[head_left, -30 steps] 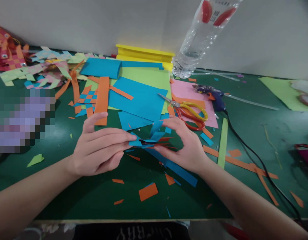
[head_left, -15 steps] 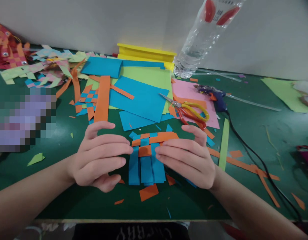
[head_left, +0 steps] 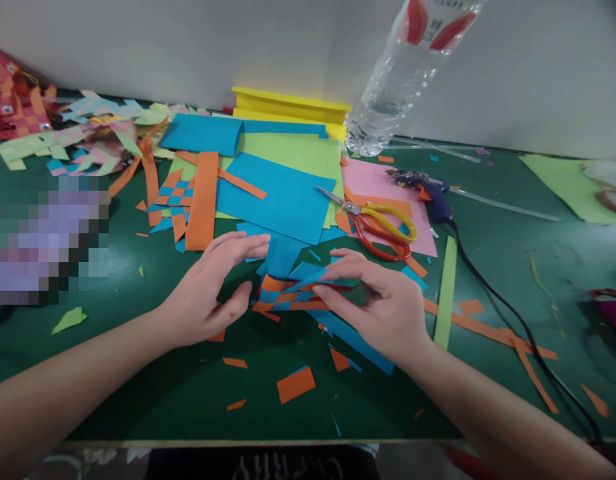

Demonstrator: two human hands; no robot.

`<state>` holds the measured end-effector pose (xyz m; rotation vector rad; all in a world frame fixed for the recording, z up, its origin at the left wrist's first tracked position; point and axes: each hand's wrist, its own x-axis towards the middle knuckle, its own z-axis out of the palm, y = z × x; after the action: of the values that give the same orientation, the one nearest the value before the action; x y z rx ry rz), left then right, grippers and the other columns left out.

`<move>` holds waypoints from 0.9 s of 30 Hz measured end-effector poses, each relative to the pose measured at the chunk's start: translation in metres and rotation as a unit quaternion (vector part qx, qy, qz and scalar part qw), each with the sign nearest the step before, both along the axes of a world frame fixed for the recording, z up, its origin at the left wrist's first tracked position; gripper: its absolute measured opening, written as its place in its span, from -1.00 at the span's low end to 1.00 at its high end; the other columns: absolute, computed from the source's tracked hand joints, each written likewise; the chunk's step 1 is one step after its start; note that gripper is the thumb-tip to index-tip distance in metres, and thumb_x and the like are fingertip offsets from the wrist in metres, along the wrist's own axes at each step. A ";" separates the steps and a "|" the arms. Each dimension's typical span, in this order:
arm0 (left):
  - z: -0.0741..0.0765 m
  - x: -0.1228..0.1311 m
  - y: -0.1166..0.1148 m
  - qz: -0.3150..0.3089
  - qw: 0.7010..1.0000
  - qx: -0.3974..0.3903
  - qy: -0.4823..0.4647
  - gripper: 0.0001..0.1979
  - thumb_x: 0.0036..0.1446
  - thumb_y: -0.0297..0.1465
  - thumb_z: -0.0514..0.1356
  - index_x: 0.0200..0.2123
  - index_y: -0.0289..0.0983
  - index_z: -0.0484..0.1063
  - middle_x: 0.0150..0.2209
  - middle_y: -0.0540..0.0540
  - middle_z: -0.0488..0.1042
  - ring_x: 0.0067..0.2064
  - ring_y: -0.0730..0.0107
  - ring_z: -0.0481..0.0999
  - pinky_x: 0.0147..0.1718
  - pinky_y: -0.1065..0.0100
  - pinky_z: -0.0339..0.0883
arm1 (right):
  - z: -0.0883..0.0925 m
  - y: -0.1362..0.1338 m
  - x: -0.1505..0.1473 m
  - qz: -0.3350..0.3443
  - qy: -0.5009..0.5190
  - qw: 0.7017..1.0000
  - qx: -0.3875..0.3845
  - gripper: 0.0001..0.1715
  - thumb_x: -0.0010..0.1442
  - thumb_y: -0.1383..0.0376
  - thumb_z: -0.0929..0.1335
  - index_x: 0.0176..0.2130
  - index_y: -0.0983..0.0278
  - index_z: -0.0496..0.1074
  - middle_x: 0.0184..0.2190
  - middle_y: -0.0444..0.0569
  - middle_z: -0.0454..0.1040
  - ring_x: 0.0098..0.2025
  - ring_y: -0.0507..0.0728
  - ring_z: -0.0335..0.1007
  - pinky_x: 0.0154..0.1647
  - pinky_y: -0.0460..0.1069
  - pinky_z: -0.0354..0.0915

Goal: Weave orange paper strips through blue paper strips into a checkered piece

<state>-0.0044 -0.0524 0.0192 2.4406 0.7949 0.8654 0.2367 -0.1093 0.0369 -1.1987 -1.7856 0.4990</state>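
Note:
A small piece of woven paper strips [head_left: 275, 294], orange and blue in a checked pattern, is tilted over the table at the centre. At its right end, the thumb and fingers of my right hand [head_left: 385, 300] are closed on the strips. My left hand [head_left: 208, 290] is by the left end, thumb and fingers apart, holding nothing. Blue strips stick out beyond the far edge of the weave. A loose blue strip [head_left: 363, 343] lies under and beside my right hand. Part of the weave's right end is hidden by my right fingers.
Scissors [head_left: 353, 208] with yellow and red handles lie behind my right hand, near a glue gun [head_left: 438, 200] with a black cord. Beyond are blue sheets [head_left: 283, 193] and a water bottle [head_left: 388, 100]. Orange scraps [head_left: 297, 385] lie in front; a blurred-out object [head_left: 48, 240] is at left.
The weave has been tipped over, so its blue strips, which pointed toward me, now point away. My left hand has moved off its edge with fingers spread; my right hand now pinches it.

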 end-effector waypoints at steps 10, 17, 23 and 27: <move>0.010 0.006 -0.004 -0.089 0.969 -0.228 -0.020 -0.82 0.15 -0.21 0.23 -0.25 -0.16 0.53 -0.24 -0.06 0.59 -0.22 0.22 0.55 -0.22 0.25 0.46 | 0.002 -0.004 -0.008 0.037 0.093 0.977 -0.186 -0.87 0.04 0.29 0.49 -0.33 0.26 0.53 -0.39 -0.09 0.60 -0.35 0.08 0.56 -0.34 -0.06 0.51; 0.014 0.012 -0.009 -0.022 0.952 -0.305 0.000 -0.59 0.19 -0.21 0.13 -0.65 -0.24 0.25 -0.66 0.08 0.27 -0.62 0.51 0.24 -0.65 0.46 0.15 | 0.001 -0.006 -0.015 0.048 0.096 0.971 -0.214 -0.86 0.01 0.29 0.50 -0.36 0.25 0.51 -0.43 -0.15 0.60 -0.39 0.04 0.56 -0.39 -0.14 0.49; 0.011 0.009 -0.001 0.044 0.959 -0.280 0.010 -0.50 0.21 -0.16 0.12 -0.71 -0.24 0.16 -0.73 0.10 0.13 -0.69 0.54 0.13 -0.73 0.44 -0.03 | -0.001 0.001 -0.006 0.028 0.067 0.968 -0.241 -0.87 0.15 0.23 0.42 -0.37 0.24 0.55 -0.45 -0.14 0.61 -0.42 0.03 0.55 -0.43 -0.13 0.45; 0.010 0.008 -0.001 0.046 0.949 -0.312 0.008 -0.51 0.20 -0.11 0.12 -0.69 -0.23 0.19 -0.71 0.07 0.23 -0.67 0.49 0.23 -0.69 0.43 0.09 | -0.003 0.002 -0.006 0.031 0.057 0.964 -0.258 -0.84 0.16 0.21 0.41 -0.38 0.24 0.55 -0.45 -0.13 0.61 -0.44 0.03 0.54 -0.46 -0.13 0.42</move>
<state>0.0033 -0.0533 0.0294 1.8624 1.0126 0.5141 0.2306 -0.1077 0.0338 -1.4281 -1.6444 1.0973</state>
